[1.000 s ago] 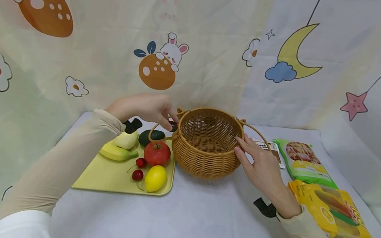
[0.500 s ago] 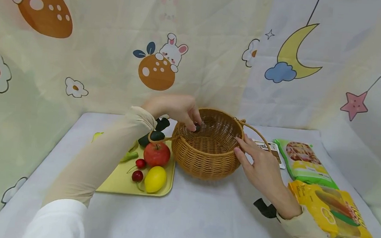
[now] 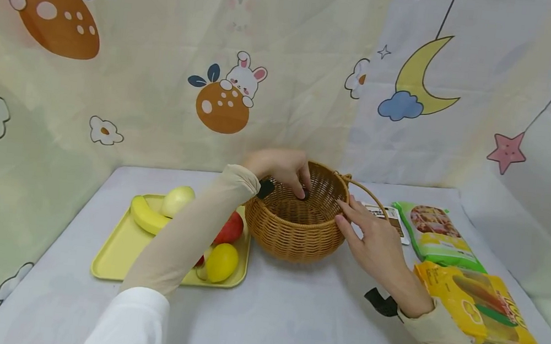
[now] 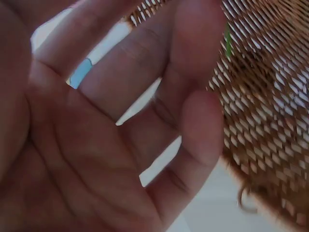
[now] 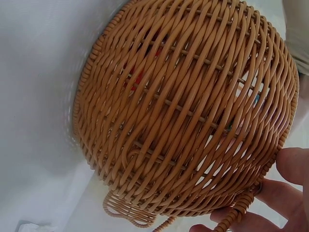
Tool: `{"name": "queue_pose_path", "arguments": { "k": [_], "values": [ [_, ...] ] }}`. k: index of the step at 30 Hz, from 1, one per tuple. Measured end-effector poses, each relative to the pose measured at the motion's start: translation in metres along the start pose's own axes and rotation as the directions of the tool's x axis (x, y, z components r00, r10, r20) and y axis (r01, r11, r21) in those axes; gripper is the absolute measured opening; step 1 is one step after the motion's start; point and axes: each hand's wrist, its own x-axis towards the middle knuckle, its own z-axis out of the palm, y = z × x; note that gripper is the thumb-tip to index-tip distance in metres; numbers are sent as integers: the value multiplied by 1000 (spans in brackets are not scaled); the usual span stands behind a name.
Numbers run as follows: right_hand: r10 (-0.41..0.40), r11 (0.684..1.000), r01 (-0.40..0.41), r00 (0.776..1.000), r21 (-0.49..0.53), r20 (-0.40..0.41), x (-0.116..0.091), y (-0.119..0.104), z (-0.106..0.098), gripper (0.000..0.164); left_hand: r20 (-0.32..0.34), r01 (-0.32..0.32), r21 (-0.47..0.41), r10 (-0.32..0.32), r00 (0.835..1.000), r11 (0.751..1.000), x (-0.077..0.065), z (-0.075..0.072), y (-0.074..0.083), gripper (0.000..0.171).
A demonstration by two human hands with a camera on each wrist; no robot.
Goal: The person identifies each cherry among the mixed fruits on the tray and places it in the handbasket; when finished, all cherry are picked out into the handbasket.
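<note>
A brown wicker basket [image 3: 293,243] stands upright mid-table, its mouth up. My left hand [image 3: 283,167] reaches over the far-left rim into it, pinching a small dark round thing [image 3: 306,195] whose kind I cannot make out. In the left wrist view the curled fingers of this hand [image 4: 125,96] hide most of that thing; a sliver of green shows beyond them. My right hand [image 3: 378,245] rests its fingertips on the basket's right rim, near the loop handle [image 3: 372,195]. From the right wrist, the basket's woven side [image 5: 193,106] fills the view.
Left of the basket, a yellow tray [image 3: 115,253] bears a banana [image 3: 148,216], a pale round fruit [image 3: 177,200], a red apple [image 3: 232,229] and a lemon [image 3: 222,262], partly behind my left arm. Green [image 3: 438,232] and yellow [image 3: 482,305] food packets lie at right.
My left hand has moved right, from beside the basket's left rim to inside its mouth, carrying the small dark thing. My right hand stays at the rim, and the basket keeps its place.
</note>
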Motion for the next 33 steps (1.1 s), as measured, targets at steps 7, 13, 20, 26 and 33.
{"name": "queue_pose_path", "arguments": {
  "k": [7, 13, 20, 26, 33],
  "values": [
    [-2, 1000, 2, 1000, -2, -3, 1, -2, 1, 41, -27, -29, 8, 29, 999, 1000, 14, 13, -2, 29],
    [10, 1000, -10, 1000, 0, 7, 1, -2, 2, 41, -12, -62, 18, 62, 998, 998, 24, 25, -6, 29],
    [13, 1000, -13, 1000, 4, 7, 1, -2, 1, 42, -30, -58, 26, 59, 998, 998, 27, 29, -5, 31],
    [23, 1000, -23, 1000, 7, 17, 1, -2, 0, 42, -23, -39, 19, 39, 999, 999, 27, 30, -4, 32],
    [34, 999, -34, 999, 7, 26, 1, -2, -1, 42, -16, -50, 13, 51, 999, 999, 28, 31, -4, 31]
  ]
}}
